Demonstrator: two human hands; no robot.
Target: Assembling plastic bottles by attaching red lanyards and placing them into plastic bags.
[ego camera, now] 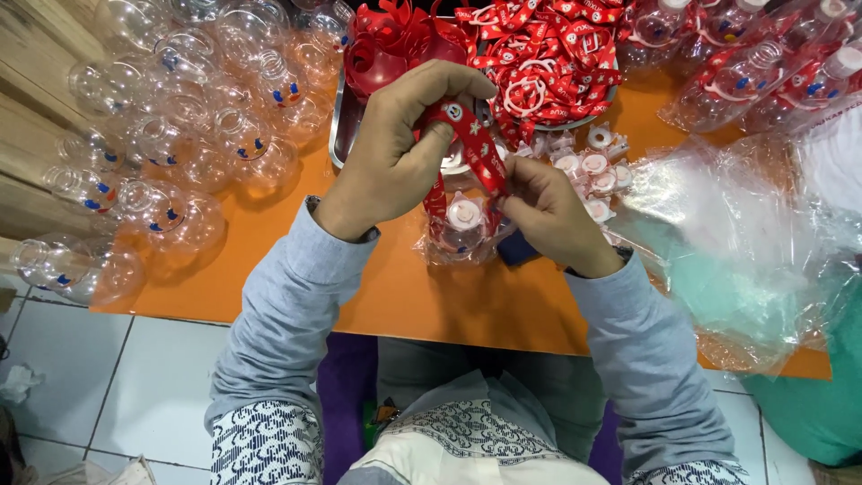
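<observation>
both hands meet over the middle of the orange table (296, 278). left hand (391, 153) is curled over, fingers and thumb closed on the upper part of a red ribbon strap (476, 148) with white print. right hand (548, 211) pinches the lower end of the same strap between thumb and fingertips, just beside a small clear bottle (462, 224) with a white cap that stands on the table between the 2 hands. the strap runs down from the left hand's grip, past the bottle's neck; whether it loops around the neck cannot be told. grey sleeves cover both forearms.

behind the hands sits a metal tray (339, 117) heaped with more red straps (548, 54) and white rings. a cluster of loose white caps (593, 171) lies just right of the right hand. to the left, many empty clear round bottles (189, 117) are piled on the table. at the far right lie capped bottles in plastic wrap (763, 72), and crumpled clear plastic film (745, 242) spreads over the table's right edge.
</observation>
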